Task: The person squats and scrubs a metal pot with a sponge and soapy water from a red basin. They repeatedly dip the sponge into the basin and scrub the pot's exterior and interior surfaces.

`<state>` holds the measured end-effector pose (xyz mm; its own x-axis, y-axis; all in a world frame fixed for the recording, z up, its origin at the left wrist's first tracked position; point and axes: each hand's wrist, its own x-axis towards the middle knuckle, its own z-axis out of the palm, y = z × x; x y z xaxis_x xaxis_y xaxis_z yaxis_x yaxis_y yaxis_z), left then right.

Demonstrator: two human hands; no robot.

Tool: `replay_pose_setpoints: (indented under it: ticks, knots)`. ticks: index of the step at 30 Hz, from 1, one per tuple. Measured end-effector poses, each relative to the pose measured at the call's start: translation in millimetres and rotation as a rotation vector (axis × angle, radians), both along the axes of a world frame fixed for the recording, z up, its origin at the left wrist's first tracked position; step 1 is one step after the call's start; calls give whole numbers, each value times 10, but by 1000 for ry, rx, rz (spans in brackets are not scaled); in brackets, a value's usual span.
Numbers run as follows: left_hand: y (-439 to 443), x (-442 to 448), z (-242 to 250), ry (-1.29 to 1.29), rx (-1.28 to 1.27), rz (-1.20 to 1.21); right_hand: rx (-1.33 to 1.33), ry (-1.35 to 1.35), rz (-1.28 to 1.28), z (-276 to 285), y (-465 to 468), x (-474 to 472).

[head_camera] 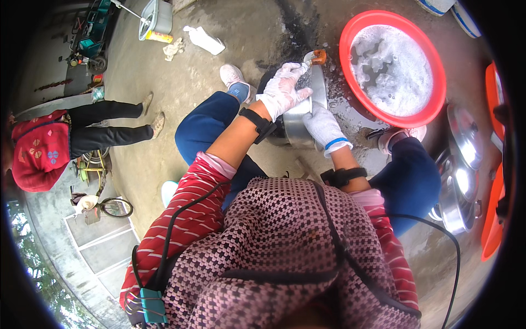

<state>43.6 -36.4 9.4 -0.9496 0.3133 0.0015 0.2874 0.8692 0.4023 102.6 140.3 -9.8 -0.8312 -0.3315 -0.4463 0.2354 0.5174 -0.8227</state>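
Note:
An aluminium pot point(296, 127) with an orange-brown handle point(318, 57) is tilted on the wet ground between my feet. My left hand point(284, 88), in a thin translucent glove, lies over its upper side with the thumb spread from the fingers. A speckled grey patch shows beside those fingers; whether it is foam or a scouring pad I cannot tell. My right hand point(326, 125), in a white knit glove with a blue cuff line, grips the pot's near right edge. Just right of the pot stands a red plastic basin point(439, 78) of sudsy water point(404, 88).
Shiny metal lids and pots point(462, 181) lie by my right knee, with orange-red basins point(493, 214) beyond. A white bottle point(205, 40), a rag point(174, 49) and a grey bucket point(162, 18) are on the ground ahead left. Another person point(45, 144) stands at left.

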Motion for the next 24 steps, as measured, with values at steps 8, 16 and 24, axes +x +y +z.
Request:
replay_pose_setpoints:
  ticks: [8, 16, 24]
  knots:
    - [-19, -116, 114, -153, 244, 273, 27, 18, 12, -62, 0, 0]
    - [8, -374, 184, -429, 486, 343, 9, 23, 15, -68, -6, 0]
    - [189, -536, -23, -239, -35, 354, 25, 18, -1, 2, -11, -1]
